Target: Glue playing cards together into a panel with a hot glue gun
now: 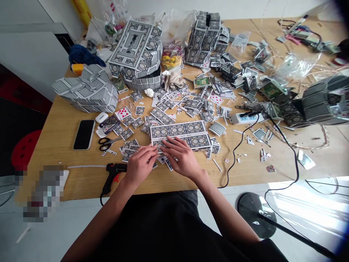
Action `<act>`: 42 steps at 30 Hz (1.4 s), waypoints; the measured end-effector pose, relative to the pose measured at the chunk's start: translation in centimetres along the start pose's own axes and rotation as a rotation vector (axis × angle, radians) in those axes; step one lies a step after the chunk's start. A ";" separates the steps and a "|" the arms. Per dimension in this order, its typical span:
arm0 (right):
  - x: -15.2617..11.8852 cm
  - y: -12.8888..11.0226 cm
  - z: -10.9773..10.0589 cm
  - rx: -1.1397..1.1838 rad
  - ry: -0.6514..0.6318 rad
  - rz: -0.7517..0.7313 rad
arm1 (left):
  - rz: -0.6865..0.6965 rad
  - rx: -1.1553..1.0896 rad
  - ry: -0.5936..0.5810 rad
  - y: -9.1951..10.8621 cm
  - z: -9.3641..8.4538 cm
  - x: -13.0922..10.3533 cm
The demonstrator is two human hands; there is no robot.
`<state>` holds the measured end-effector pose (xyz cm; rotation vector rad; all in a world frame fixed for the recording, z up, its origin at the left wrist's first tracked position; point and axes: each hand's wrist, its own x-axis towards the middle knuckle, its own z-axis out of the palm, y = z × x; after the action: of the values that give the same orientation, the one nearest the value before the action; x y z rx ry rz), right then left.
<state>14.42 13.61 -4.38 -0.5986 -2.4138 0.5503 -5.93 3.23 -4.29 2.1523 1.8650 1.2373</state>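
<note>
A long flat panel of joined playing cards (pixel 178 129), grey patterned backs up, lies in front of me over loose cards. My left hand (pixel 142 161) has bent fingers and thumb closed on its near left corner. My right hand (pixel 183 155) rests on the near strip with its fingers stretched over it. To the left of my hands are black-handled scissors (pixel 105 143) and a black hot glue gun (pixel 113 174) with a red trigger. Cut card pieces (pixel 131 147) lie around the panel, and a curved card piece (pixel 217 128) sits off its right end.
Card-covered models (pixel 88 89) stand at the back left, with a large lidded one (pixel 133 47) and a tall one (pixel 203 40) behind. A phone (pixel 84 134) lies left. On the right are a power strip (pixel 247 117), black cable (pixel 235 160) and a rounded card model (pixel 325 100).
</note>
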 end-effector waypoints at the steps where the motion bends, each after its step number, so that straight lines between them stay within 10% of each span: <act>1: 0.0 0.0 0.0 0.004 0.006 0.001 | 0.002 0.002 0.001 0.0 0.0 0.0; 42: -0.1 0.1 0.2 0.012 0.024 -0.012 | -0.006 0.047 0.005 0.5 0.0 0.1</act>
<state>14.35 13.57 -4.60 -0.5822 -2.3882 0.5486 -5.54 3.22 -4.02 2.1675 1.9205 1.2113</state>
